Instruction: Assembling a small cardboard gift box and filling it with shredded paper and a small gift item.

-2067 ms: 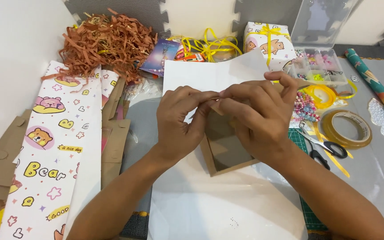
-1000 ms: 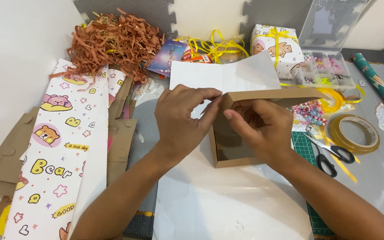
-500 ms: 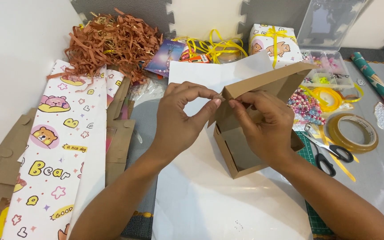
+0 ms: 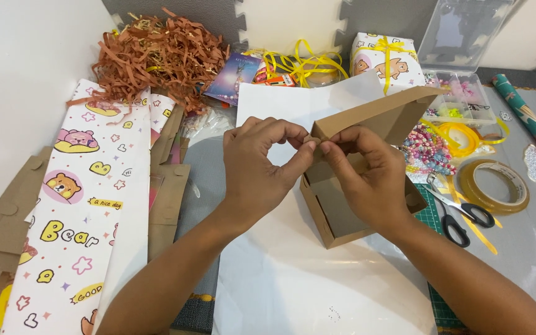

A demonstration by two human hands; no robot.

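The box [image 4: 358, 186] sits tipped up on the white sheet [image 4: 293, 273], lid open so its corner faces the hands. Left hand [image 4: 262, 164] and right hand [image 4: 367, 174] both pinch that lid corner, probably a flap, hard to tell. Scissors [image 4: 460, 214] and tape [image 4: 494, 186] crowd right of the box; the sheet in front stays open.

Home craft desk: gift wrap [image 4: 88, 205], tape [image 4: 493, 186]
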